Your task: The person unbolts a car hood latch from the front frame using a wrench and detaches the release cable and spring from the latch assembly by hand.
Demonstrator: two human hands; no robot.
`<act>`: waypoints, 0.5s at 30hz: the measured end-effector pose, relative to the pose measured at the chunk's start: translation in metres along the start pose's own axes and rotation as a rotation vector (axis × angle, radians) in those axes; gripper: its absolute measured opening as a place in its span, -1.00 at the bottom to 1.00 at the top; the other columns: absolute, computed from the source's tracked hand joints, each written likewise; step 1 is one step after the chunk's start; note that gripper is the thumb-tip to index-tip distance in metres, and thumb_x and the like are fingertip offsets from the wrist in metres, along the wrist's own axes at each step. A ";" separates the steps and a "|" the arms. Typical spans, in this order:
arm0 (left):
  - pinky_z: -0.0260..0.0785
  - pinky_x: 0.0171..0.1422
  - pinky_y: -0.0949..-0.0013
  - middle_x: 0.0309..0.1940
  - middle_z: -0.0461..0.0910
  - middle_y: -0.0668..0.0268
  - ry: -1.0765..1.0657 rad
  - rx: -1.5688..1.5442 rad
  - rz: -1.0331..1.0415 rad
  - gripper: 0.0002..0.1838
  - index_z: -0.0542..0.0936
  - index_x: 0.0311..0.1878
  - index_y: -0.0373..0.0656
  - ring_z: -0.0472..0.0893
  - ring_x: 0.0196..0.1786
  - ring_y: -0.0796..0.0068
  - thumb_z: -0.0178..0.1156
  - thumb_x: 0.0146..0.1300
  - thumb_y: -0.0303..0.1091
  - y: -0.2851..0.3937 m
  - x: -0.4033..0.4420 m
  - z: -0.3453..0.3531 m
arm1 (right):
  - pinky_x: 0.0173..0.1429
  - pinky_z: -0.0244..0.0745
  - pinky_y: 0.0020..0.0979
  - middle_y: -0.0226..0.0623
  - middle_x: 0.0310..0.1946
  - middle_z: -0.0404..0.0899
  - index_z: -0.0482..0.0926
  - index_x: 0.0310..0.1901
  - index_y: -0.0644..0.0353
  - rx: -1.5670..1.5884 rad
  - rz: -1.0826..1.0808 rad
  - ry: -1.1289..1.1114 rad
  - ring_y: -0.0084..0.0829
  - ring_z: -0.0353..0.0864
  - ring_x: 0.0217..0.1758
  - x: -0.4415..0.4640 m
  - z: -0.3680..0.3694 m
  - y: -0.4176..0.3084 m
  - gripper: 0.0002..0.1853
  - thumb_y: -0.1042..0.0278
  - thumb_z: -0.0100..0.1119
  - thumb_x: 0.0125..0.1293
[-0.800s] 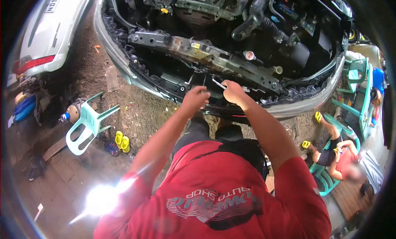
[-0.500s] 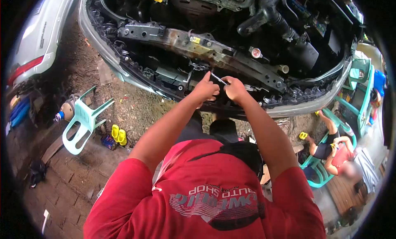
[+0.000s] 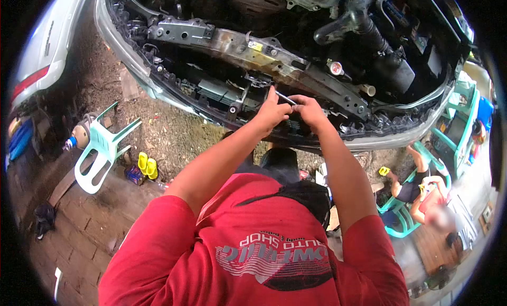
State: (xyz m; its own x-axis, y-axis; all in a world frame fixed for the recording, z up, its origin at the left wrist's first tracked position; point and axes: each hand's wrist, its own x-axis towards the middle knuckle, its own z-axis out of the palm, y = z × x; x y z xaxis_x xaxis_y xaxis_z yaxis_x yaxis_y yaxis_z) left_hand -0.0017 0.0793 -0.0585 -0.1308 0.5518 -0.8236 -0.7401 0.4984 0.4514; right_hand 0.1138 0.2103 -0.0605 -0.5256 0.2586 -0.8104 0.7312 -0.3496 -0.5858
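Note:
My right hand [image 3: 310, 113] is closed around the near end of a slim silver-shafted hand tool [image 3: 285, 98] whose exact kind I cannot make out. The shaft slants up and left toward the hood latch [image 3: 257, 81] below the car's front crossbar [image 3: 232, 44]. Beside the shaft, my left hand [image 3: 272, 115] has its index finger stretched out to the tool's far tip, while its other fingers curl loosely. Its thumb is mostly hidden. Where the tip meets the latch is too small to tell.
The engine bay lies ahead, with a radiator cap [image 3: 336, 68] and a black intake hose [image 3: 369, 29]. The bumper edge [image 3: 391, 142] crosses in front of me. A green plastic chair [image 3: 103, 142] and yellow clogs [image 3: 148, 166] are left; a seated person [image 3: 430, 195] is right.
The camera view has shifted slightly. Both hands sit a little lower and further right in the picture, closer together, still at the tool by the latch.

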 end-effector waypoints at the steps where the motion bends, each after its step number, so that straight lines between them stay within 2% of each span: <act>1: 0.56 0.07 0.29 0.56 0.19 0.16 -0.017 -0.029 0.047 0.21 -0.43 0.68 -0.18 0.53 0.20 0.33 0.25 0.20 -0.56 -0.004 0.002 -0.001 | 0.08 0.51 -0.36 -0.36 -0.13 0.74 0.67 0.14 0.31 0.005 0.055 0.000 -0.44 0.64 -0.12 -0.002 -0.001 -0.005 -0.62 0.62 0.16 0.28; 3: 0.54 0.10 0.30 0.51 0.23 0.17 0.021 -0.109 0.073 0.21 -0.42 0.68 -0.18 0.52 0.20 0.33 0.26 0.19 -0.54 -0.012 0.004 0.002 | 0.09 0.52 -0.37 -0.34 -0.12 0.74 0.67 0.13 0.30 0.036 0.099 -0.010 -0.43 0.65 -0.09 -0.003 0.000 -0.012 -0.60 0.66 0.13 0.25; 5: 0.52 0.13 0.32 0.47 0.28 0.19 0.062 -0.191 0.100 0.21 -0.41 0.69 -0.19 0.52 0.19 0.33 0.28 0.19 -0.53 -0.015 0.006 0.002 | -0.23 0.41 -0.47 -0.39 -0.27 0.69 0.68 0.17 0.19 -0.094 0.073 0.014 -0.58 0.52 -0.37 -0.003 0.003 -0.014 -0.60 0.55 0.15 0.30; 6: 0.50 0.16 0.32 0.44 0.30 0.20 0.050 -0.267 0.086 0.22 -0.39 0.69 -0.20 0.52 0.20 0.33 0.29 0.17 -0.53 -0.012 0.004 0.002 | -0.23 0.41 -0.47 -0.39 -0.27 0.69 0.68 0.17 0.19 -0.099 0.080 0.012 -0.58 0.52 -0.37 -0.003 0.008 -0.014 -0.60 0.55 0.15 0.30; 8: 0.45 0.24 0.24 0.35 0.36 0.22 0.035 -0.356 0.080 0.19 -0.33 0.69 -0.23 0.50 0.23 0.34 0.29 0.17 -0.48 -0.007 -0.001 0.006 | -0.11 0.52 -0.41 -0.29 -0.23 0.73 0.67 0.16 0.27 -0.196 -0.005 0.157 -0.47 0.64 -0.29 -0.003 0.020 -0.013 -0.60 0.56 0.15 0.29; 11: 0.41 0.26 0.20 0.31 0.38 0.24 0.059 -0.447 0.115 0.15 -0.30 0.70 -0.22 0.48 0.25 0.37 0.27 0.21 -0.42 -0.012 -0.001 0.006 | -0.01 0.56 -0.37 -0.20 -0.17 0.75 0.66 0.15 0.35 -0.316 0.007 0.223 -0.41 0.70 -0.18 0.005 0.033 -0.004 -0.61 0.57 0.12 0.28; 12: 0.37 0.26 0.20 0.26 0.41 0.27 0.053 -0.446 0.117 0.12 -0.28 0.70 -0.18 0.46 0.27 0.36 0.25 0.24 -0.36 -0.012 -0.005 0.005 | -0.07 0.55 -0.37 -0.19 -0.19 0.74 0.65 0.14 0.39 -0.242 -0.034 0.209 -0.42 0.70 -0.20 0.011 0.032 0.008 -0.60 0.59 0.09 0.27; 13: 0.37 0.26 0.20 0.26 0.41 0.27 0.055 -0.453 0.117 0.12 -0.28 0.70 -0.18 0.46 0.27 0.36 0.25 0.24 -0.36 -0.013 -0.005 0.006 | -0.07 0.55 -0.37 -0.19 -0.19 0.74 0.65 0.14 0.39 -0.248 -0.032 0.205 -0.42 0.70 -0.20 -0.002 0.036 -0.014 -0.60 0.59 0.09 0.27; 15: 0.37 0.23 0.23 0.15 0.49 0.36 0.090 -0.576 0.095 -0.16 0.11 0.60 -0.13 0.51 0.17 0.40 0.22 0.29 -0.32 -0.018 -0.003 0.005 | -0.18 0.54 -0.35 -0.19 -0.22 0.73 0.65 0.12 0.43 -0.165 0.105 0.199 -0.42 0.69 -0.22 -0.024 0.043 -0.053 -0.61 0.60 0.08 0.27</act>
State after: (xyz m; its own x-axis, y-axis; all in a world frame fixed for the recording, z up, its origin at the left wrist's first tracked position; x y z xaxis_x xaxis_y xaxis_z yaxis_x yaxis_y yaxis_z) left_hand 0.0153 0.0721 -0.0621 -0.2507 0.5051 -0.8258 -0.9582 -0.0081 0.2860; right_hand 0.0686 0.1838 -0.0105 -0.3591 0.4066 -0.8401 0.8466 -0.2370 -0.4765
